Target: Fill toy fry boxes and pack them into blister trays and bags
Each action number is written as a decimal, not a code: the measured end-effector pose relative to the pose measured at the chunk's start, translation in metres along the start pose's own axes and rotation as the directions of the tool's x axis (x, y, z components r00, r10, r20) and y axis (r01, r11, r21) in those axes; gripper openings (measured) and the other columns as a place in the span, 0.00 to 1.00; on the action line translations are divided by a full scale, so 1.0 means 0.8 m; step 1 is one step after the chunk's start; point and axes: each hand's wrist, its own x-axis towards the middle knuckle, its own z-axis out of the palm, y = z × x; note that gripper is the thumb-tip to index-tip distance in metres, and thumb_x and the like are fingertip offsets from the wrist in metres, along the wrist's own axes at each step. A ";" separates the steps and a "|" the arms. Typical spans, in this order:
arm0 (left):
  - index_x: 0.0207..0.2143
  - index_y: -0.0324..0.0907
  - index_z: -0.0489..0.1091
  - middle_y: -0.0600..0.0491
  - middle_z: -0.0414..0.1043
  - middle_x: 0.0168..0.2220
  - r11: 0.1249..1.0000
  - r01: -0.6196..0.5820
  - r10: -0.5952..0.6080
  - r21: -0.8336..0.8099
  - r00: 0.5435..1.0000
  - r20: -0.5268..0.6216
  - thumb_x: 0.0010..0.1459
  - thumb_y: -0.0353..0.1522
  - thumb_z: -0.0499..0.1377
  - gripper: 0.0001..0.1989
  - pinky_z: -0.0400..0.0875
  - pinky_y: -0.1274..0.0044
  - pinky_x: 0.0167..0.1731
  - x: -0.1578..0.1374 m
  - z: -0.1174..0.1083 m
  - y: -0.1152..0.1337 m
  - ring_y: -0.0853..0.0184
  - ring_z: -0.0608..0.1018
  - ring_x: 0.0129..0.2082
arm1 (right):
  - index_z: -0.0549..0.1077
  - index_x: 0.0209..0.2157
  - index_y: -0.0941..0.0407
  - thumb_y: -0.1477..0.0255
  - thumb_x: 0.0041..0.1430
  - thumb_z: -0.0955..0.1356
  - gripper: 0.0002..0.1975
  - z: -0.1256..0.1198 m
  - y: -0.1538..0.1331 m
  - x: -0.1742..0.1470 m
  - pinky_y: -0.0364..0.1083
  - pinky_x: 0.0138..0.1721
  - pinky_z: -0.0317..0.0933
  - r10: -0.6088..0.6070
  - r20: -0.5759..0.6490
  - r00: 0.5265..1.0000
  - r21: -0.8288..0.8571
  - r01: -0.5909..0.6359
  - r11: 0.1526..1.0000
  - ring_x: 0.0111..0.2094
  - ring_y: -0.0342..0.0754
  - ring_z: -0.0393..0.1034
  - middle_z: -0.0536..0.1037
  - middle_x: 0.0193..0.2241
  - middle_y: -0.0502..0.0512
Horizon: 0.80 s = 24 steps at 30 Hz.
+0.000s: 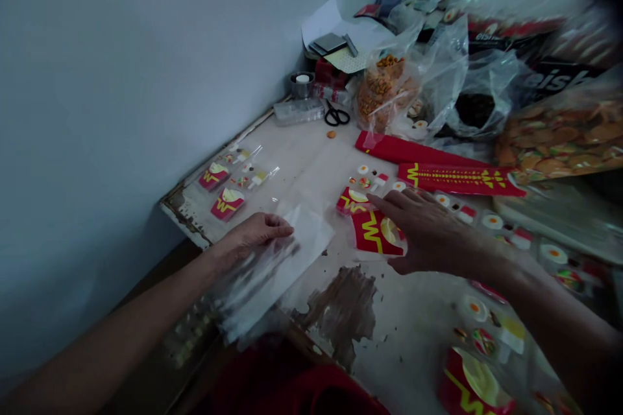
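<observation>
My left hand [260,233] is closed, thumb against fingers, on a sheaf of clear and white plastic bags [277,279]; their lower part is smeared by motion. My right hand [423,227] reaches across the table with fingers and thumb apart. Just beside its thumb and fingertips lies a red fries carton [370,230] with a yellow zigzag; whether they touch it I cannot tell. Behind that one is a clear packet [350,198] with a smaller red carton and little candies. Several similar packets [491,224] run in a row under and beyond my right forearm.
Two filled packets [226,204] lie at the table's left corner. Stacks of red flat cartons [462,178] lie behind my right hand. Farther back are black scissors [335,115], a clear plastic box [298,111] and bags of candy [384,94]. The table top [341,311] is peeling near its front edge.
</observation>
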 end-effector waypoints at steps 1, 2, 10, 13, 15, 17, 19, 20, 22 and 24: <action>0.26 0.39 0.78 0.57 0.67 0.19 1.000 0.014 -0.014 0.006 0.999 0.041 0.42 0.45 0.72 0.18 0.52 0.81 0.17 0.001 0.002 0.002 0.76 0.62 0.17 | 0.58 0.67 0.55 0.60 0.39 0.77 0.53 0.000 0.001 0.000 0.63 0.52 0.60 -0.001 0.004 1.000 0.005 0.001 1.000 0.50 0.66 0.66 0.71 0.50 0.65; 0.28 0.39 0.79 0.56 0.67 0.19 1.000 0.020 -0.021 0.013 0.998 0.065 0.44 0.45 0.71 0.18 0.52 0.81 0.17 0.001 0.003 0.004 0.75 0.62 0.17 | 0.58 0.67 0.55 0.60 0.39 0.77 0.53 0.002 0.003 0.000 0.63 0.53 0.60 -0.002 0.007 1.000 0.009 0.002 1.000 0.51 0.66 0.66 0.71 0.51 0.65; 0.28 0.39 0.79 0.53 0.75 0.25 0.999 -0.007 0.005 -0.036 0.999 -0.050 0.41 0.40 0.73 0.15 0.61 0.80 0.25 0.003 0.018 0.012 0.71 0.71 0.24 | 0.57 0.67 0.58 0.58 0.43 0.74 0.50 0.003 0.008 0.004 0.61 0.52 0.60 -0.008 -0.023 1.000 -0.022 0.008 1.000 0.51 0.66 0.66 0.72 0.51 0.65; 0.27 0.38 0.78 0.53 0.75 0.25 0.999 -0.008 0.003 -0.045 0.996 -0.092 0.37 0.39 0.75 0.17 0.61 0.79 0.26 0.006 0.026 0.007 0.71 0.72 0.25 | 0.56 0.67 0.58 0.58 0.44 0.73 0.50 -0.009 0.006 0.007 0.60 0.51 0.60 0.016 -0.041 0.999 -0.039 -0.017 0.999 0.53 0.66 0.65 0.71 0.53 0.66; 0.28 0.38 0.78 0.54 0.74 0.25 0.999 -0.044 0.043 -0.005 0.993 -0.106 0.39 0.41 0.74 0.18 0.59 0.79 0.26 0.005 0.031 0.005 0.72 0.70 0.25 | 0.56 0.67 0.58 0.57 0.44 0.73 0.51 -0.013 0.007 0.007 0.59 0.51 0.60 0.023 -0.062 0.998 -0.051 -0.026 0.998 0.53 0.66 0.64 0.70 0.54 0.66; 0.34 0.39 0.80 0.55 0.73 0.25 0.996 -0.078 0.080 0.034 0.995 -0.063 0.47 0.47 0.69 0.20 0.57 0.79 0.25 0.001 0.034 0.004 0.72 0.68 0.24 | 0.55 0.67 0.59 0.57 0.44 0.73 0.51 -0.012 0.007 0.004 0.59 0.51 0.60 0.023 -0.059 0.998 -0.062 -0.026 0.998 0.53 0.66 0.64 0.70 0.54 0.66; 0.37 0.40 0.81 0.54 0.73 0.25 0.995 -0.089 0.089 0.044 0.996 -0.004 0.52 0.49 0.65 0.22 0.58 0.79 0.26 -0.003 0.034 0.004 0.72 0.68 0.25 | 0.57 0.66 0.60 0.58 0.44 0.73 0.50 -0.008 0.007 -0.001 0.60 0.51 0.60 0.027 -0.034 0.999 -0.061 -0.029 0.998 0.53 0.66 0.64 0.71 0.52 0.66; 0.37 0.40 0.82 0.53 0.75 0.26 0.996 -0.086 0.086 0.033 0.996 0.004 0.52 0.49 0.65 0.22 0.59 0.79 0.28 -0.004 0.033 0.004 0.71 0.69 0.26 | 0.57 0.66 0.60 0.58 0.44 0.74 0.49 -0.006 0.007 -0.003 0.60 0.51 0.60 0.033 -0.019 0.999 -0.055 -0.034 0.998 0.53 0.66 0.65 0.71 0.51 0.66; 0.34 0.40 0.82 0.50 0.78 0.31 0.996 -0.083 0.082 -0.013 0.996 -0.022 0.49 0.46 0.69 0.19 0.63 0.78 0.32 -0.007 0.032 0.004 0.70 0.73 0.30 | 0.58 0.65 0.60 0.59 0.44 0.74 0.48 -0.003 0.004 -0.009 0.61 0.52 0.59 0.053 0.001 0.999 -0.039 -0.053 0.998 0.53 0.66 0.65 0.72 0.51 0.66; 0.32 0.40 0.82 0.49 0.80 0.33 0.995 -0.066 0.061 -0.078 0.996 -0.061 0.44 0.43 0.72 0.17 0.65 0.78 0.34 -0.008 0.033 0.002 0.69 0.75 0.32 | 0.58 0.65 0.60 0.59 0.44 0.74 0.48 -0.003 0.001 -0.013 0.62 0.53 0.59 0.060 0.010 0.998 -0.029 -0.060 0.998 0.54 0.66 0.64 0.71 0.52 0.67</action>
